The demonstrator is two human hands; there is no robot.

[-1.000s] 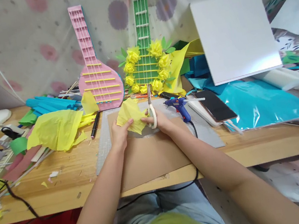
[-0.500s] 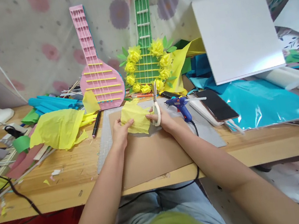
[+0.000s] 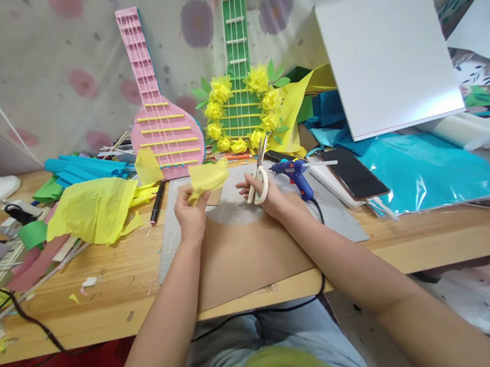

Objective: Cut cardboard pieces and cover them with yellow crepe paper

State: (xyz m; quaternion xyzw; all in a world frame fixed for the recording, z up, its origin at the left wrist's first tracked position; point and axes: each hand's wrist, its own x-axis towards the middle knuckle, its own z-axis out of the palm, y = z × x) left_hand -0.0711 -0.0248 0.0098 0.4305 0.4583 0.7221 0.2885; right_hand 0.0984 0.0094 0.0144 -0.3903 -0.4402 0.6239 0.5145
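My left hand point(image 3: 190, 210) is closed on a crumpled piece of yellow tissue paper point(image 3: 207, 178), lifted a little above the brown cardboard sheet point(image 3: 248, 258). My right hand point(image 3: 264, 191) grips white-handled scissors point(image 3: 260, 176), blades pointing up and away, just right of the paper and apart from it. Both hands hover over the cardboard and the grey mat point(image 3: 330, 219) beneath it.
A blue glue gun point(image 3: 294, 174) and a phone point(image 3: 353, 171) lie right of my right hand. A pink paper guitar point(image 3: 161, 122) and a green one with yellow flowers point(image 3: 244, 108) lean at the back. Yellow tissue point(image 3: 90, 210), a black marker point(image 3: 157, 202) and cables point(image 3: 5, 298) lie left; cyan sheets point(image 3: 431, 174) right.
The left hand has lifted the yellow paper up and left, away from the scissors. The right hand has tilted the scissors slightly right; they no longer touch the paper.
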